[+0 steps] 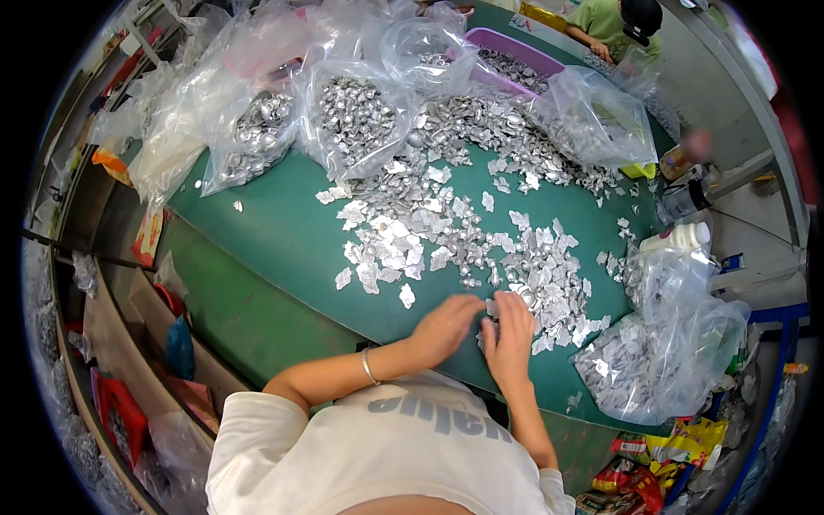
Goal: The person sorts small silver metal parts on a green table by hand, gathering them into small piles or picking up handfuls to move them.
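Green worktable (266, 223), metal-strewn across its middle. Flat silver metal pieces (545, 279) lie in a loose heap right at my fingertips, spreading up to the bigger pile. My left hand (448, 328) is curled, my right hand (511, 335) just beside it, fingers pointing forward; fingertips nearly meet at the heap's near edge. Can't tell if either pinches a piece. Filled clear bag (631, 369) to my right, lilac bin (515, 45) at the back, co-worker in green top (611, 24) beyond.
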Demonstrator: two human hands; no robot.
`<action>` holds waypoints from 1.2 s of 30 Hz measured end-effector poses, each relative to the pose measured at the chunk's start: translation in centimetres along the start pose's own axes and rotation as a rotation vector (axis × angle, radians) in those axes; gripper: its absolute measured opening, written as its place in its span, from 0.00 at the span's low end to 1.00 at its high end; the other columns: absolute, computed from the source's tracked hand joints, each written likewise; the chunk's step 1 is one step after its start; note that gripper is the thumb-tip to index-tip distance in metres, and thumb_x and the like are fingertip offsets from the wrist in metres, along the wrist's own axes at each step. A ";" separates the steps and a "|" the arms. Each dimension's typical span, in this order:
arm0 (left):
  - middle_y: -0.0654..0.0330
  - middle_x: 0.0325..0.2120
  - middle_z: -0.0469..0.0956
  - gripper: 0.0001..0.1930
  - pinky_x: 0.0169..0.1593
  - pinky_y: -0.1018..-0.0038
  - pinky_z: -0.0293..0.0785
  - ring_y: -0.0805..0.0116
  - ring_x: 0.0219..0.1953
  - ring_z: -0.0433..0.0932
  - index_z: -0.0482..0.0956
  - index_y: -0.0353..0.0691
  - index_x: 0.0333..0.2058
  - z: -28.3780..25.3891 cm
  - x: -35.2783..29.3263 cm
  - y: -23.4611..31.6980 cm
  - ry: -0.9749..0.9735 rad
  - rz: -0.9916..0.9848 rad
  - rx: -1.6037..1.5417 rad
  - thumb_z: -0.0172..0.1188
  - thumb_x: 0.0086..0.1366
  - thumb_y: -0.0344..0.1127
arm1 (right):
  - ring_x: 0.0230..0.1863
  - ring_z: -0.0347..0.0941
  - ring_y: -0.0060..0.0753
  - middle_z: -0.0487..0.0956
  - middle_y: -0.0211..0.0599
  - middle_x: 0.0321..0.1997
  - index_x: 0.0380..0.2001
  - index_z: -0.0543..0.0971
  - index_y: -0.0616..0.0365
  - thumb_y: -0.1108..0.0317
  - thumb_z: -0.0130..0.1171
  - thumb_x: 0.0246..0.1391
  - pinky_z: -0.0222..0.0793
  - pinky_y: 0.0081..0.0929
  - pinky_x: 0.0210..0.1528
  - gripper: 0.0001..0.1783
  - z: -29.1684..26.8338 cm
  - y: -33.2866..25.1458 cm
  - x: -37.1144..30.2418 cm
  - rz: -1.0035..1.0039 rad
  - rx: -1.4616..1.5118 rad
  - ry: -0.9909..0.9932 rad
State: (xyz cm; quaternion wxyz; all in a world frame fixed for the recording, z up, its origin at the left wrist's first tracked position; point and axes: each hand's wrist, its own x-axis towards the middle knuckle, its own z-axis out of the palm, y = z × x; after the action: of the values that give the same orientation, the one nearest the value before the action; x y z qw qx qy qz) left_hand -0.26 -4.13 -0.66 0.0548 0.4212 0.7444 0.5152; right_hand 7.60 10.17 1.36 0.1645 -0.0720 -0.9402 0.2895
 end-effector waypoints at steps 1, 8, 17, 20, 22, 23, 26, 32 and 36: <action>0.50 0.45 0.72 0.20 0.49 0.61 0.70 0.49 0.46 0.71 0.72 0.35 0.49 -0.9 0.2 -0.6 0.040 -0.007 0.077 0.57 0.56 0.20 | 0.64 0.59 0.50 0.68 0.44 0.59 0.52 0.73 0.58 0.69 0.58 0.52 0.52 0.53 0.61 0.22 -0.1 -0.4 -0.3 -0.056 -0.047 -0.062; 0.56 0.42 0.70 0.18 0.46 0.64 0.63 0.56 0.46 0.68 0.75 0.38 0.46 -2.0 2.5 -1.9 -0.008 -0.013 0.421 0.58 0.54 0.22 | 0.67 0.56 0.47 0.68 0.35 0.62 0.49 0.76 0.55 0.66 0.60 0.52 0.44 0.58 0.65 0.20 -1.1 2.8 -2.5 -0.054 -0.410 -0.102; 0.57 0.43 0.69 0.15 0.44 0.66 0.62 0.57 0.46 0.67 0.76 0.40 0.42 -1.4 0.8 -1.1 -0.090 0.000 0.446 0.60 0.54 0.25 | 0.68 0.54 0.52 0.65 0.43 0.64 0.54 0.71 0.63 0.66 0.60 0.52 0.41 0.58 0.67 0.25 0.0 0.8 2.1 -0.063 -0.346 -0.022; 0.57 0.44 0.69 0.16 0.43 0.64 0.62 0.56 0.46 0.67 0.76 0.40 0.43 -2.5 -0.2 -1.3 -0.104 -0.042 0.402 0.61 0.54 0.26 | 0.70 0.51 0.51 0.61 0.47 0.67 0.58 0.65 0.68 0.63 0.59 0.54 0.39 0.60 0.67 0.32 1.9 0.0 0.7 -0.054 -0.298 -0.175; 0.56 0.45 0.69 0.18 0.44 0.63 0.63 0.55 0.47 0.67 0.75 0.40 0.46 -2.8 -1.5 -1.8 -0.134 -0.089 0.317 0.62 0.55 0.27 | 0.71 0.50 0.50 0.59 0.48 0.68 0.59 0.63 0.69 0.63 0.59 0.54 0.38 0.60 0.68 0.33 1.1 -1.6 -0.9 -0.077 -0.260 -0.291; 0.55 0.46 0.69 0.19 0.45 0.63 0.63 0.55 0.47 0.67 0.74 0.41 0.47 -2.7 -1.6 -1.6 -0.108 -0.096 0.282 0.62 0.55 0.28 | 0.70 0.52 0.49 0.63 0.47 0.66 0.56 0.68 0.66 0.66 0.58 0.54 0.39 0.57 0.68 0.27 0.7 -2.4 -1.5 -0.065 -0.190 -0.310; 0.54 0.49 0.68 0.23 0.47 0.63 0.64 0.53 0.48 0.66 0.73 0.41 0.51 -3.0 -1.3 0.5 -0.110 -0.068 0.259 0.64 0.55 0.31 | 0.68 0.56 0.48 0.68 0.46 0.61 0.50 0.74 0.63 0.67 0.57 0.54 0.42 0.58 0.67 0.20 0.2 -0.9 -1.6 -0.128 0.033 -0.237; 0.55 0.47 0.70 0.18 0.49 0.63 0.65 0.54 0.48 0.67 0.76 0.40 0.46 -2.1 -1.8 0.3 -0.281 -0.010 0.247 0.64 0.55 0.30 | 0.67 0.58 0.50 0.68 0.48 0.60 0.51 0.72 0.61 0.69 0.54 0.56 0.49 0.56 0.65 0.19 -0.2 3.4 5.2 0.075 -0.408 0.140; 0.55 0.43 0.71 0.15 0.49 0.63 0.65 0.54 0.47 0.68 0.77 0.38 0.43 -2.5 -1.9 0.2 -0.248 -0.034 0.144 0.63 0.55 0.27 | 0.66 0.58 0.50 0.67 0.48 0.60 0.51 0.72 0.62 0.69 0.57 0.54 0.51 0.55 0.64 0.20 -0.1 2.1 4.0 0.027 -0.350 -0.030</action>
State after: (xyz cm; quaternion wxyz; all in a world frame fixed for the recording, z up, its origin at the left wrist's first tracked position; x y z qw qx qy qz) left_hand -0.18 -7.25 0.01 0.1249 0.4716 0.7740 0.4035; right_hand 3.98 12.88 1.37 0.1313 -0.1079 -0.9775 0.1249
